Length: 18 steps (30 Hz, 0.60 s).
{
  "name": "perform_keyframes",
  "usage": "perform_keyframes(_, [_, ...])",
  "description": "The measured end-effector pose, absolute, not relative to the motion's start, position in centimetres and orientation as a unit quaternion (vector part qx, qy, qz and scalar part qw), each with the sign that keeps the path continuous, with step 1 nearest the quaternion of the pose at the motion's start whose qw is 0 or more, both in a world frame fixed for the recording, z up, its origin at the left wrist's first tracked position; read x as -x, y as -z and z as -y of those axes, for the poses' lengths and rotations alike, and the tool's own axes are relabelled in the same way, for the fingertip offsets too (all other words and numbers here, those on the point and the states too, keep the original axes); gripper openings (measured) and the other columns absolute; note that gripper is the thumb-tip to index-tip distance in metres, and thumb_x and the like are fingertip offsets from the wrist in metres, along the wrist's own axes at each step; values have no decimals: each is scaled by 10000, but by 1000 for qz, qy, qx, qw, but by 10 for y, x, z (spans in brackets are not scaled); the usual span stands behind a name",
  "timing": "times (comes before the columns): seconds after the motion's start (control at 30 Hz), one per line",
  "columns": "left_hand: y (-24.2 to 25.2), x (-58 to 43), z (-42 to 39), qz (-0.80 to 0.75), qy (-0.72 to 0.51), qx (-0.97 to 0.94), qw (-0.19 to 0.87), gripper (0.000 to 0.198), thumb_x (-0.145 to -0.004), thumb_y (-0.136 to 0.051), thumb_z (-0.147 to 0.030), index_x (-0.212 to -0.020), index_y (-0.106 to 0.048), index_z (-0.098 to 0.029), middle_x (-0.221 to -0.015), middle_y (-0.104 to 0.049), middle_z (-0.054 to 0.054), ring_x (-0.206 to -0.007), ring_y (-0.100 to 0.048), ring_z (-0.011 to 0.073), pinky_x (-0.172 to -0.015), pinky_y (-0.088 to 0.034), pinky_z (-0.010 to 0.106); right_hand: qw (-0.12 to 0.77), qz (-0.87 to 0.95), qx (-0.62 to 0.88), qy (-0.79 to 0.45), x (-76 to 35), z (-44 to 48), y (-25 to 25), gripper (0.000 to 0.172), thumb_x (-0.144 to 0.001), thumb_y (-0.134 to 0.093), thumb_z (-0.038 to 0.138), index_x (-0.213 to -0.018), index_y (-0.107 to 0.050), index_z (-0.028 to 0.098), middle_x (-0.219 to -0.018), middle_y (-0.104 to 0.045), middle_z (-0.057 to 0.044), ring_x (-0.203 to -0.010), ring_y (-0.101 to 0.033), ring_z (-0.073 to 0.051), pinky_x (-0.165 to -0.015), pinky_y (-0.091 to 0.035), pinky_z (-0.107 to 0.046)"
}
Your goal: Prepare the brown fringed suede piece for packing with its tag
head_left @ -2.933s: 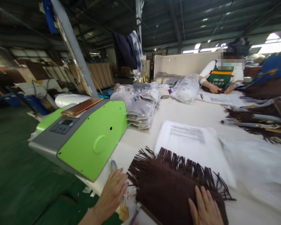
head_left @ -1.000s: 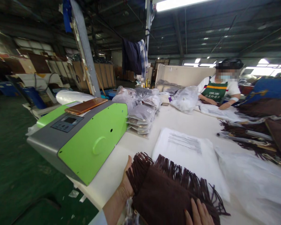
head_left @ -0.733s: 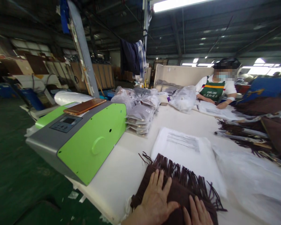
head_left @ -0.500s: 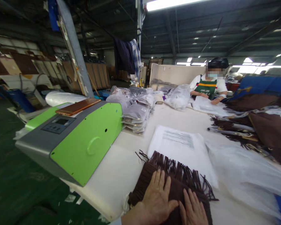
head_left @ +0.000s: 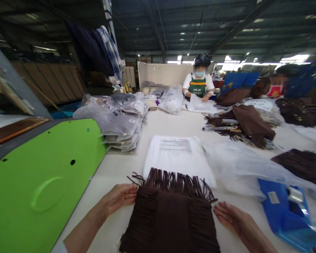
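Observation:
A dark brown fringed bag (head_left: 173,218) lies flat at the near edge of the table, its tassels spread toward the far side. By its left edge is my left hand (head_left: 122,196), fingers stretched out, palm turned inward. My right hand (head_left: 233,219) is held likewise beside the right edge, its fingers straight. Neither hand grips the bag; whether the left fingertips touch its edge I cannot tell. Just beyond the tassels sits a stack of white printed plastic bags (head_left: 173,153), partly overlapped by the fringe.
A green and grey machine (head_left: 52,186) stands at the left. Behind it are stacked grey packages (head_left: 121,126). Loose clear plastic (head_left: 231,168), a blue tape dispenser (head_left: 276,207) and brown fringed goods (head_left: 252,123) lie to the right. A co-worker (head_left: 198,84) handles plastic across the table.
My hands have moved from lying flat on top of the bag out to its two sides. The view has swung right, bringing the blue dispenser and a second person into sight.

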State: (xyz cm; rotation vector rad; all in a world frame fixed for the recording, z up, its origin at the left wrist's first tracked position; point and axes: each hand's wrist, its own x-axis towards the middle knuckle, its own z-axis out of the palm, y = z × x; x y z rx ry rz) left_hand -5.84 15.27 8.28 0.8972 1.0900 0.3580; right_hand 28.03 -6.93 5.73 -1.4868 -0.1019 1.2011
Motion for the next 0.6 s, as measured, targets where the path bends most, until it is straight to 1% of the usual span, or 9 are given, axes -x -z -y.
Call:
perform_keyframes(0.1, [-80, 45, -163, -464, -107, -364, 800, 402, -521, -810, -391, -757, -642, -112, -766, -710, 80, -730, -658, 183, -740, -515, 306, 521, 70, 595, -608, -283, 49, -61, 276, -706, -680, 374, -816, -629, 126, -846, -713, -92, -788, -677, -195, -801, -515, -323])
perform_keyframes(0.17, [-77, 34, -169, -453, -77, -341, 820, 413, -525, -816, -383, -781, -660, -99, -765, -717, 82, -710, -659, 183, -716, -521, 304, 487, 94, 559, -664, -283, 38, -63, 271, -786, -608, 385, -834, -643, 121, -838, -714, -80, -769, -674, -175, -780, -510, -307])
perform_keyframes(0.23, [-72, 23, -174, -429, -54, -320, 843, 412, -551, -812, -355, -829, -673, -85, -814, -724, 94, -762, -665, 191, -771, -512, 305, 466, 102, 519, -709, -283, 29, -63, 290, -831, -557, 383, -876, -658, 115, -864, -716, -79, -789, -671, -165, -779, -501, -292])
perform_keyframes(0.33, [-64, 7, -182, -371, -31, -291, 881, 318, -669, -749, -304, -875, -678, -72, -875, -722, 105, -839, -664, 192, -886, -464, 309, 462, 70, 452, -760, -282, 14, -57, 276, -848, -539, 338, -932, -668, 109, -908, -716, -79, -853, -664, -160, -851, -474, -287])
perform_keyframes(0.4, [-60, -2, -187, -328, -3, -276, 903, 286, -730, -697, -291, -907, -672, -68, -889, -716, 116, -850, -662, 200, -907, -448, 326, 466, 45, 400, -788, -283, 3, -51, 274, -852, -529, 316, -953, -670, 103, -909, -717, -83, -909, -654, -167, -944, -425, -313])
perform_keyframes(0.5, [-56, -14, -195, -283, 70, -259, 921, 336, -711, -711, -321, -936, -661, -77, -891, -705, 122, -857, -652, 203, -876, -454, 317, 440, 46, 336, -832, -285, -14, -45, 306, -844, -529, 336, -968, -673, 95, -919, -714, -103, -982, -632, -185, -1025, -348, -352])
perform_keyframes(0.6, [-55, -28, -202, -258, 120, -250, 926, 372, -666, -744, -359, -900, -662, -81, -875, -695, 118, -835, -643, 187, -807, -470, 270, 404, 83, 332, -848, -286, -27, -43, 367, -811, -558, 390, -1024, -659, 110, -971, -701, -113, -1034, -610, -201, -1034, -329, -373])
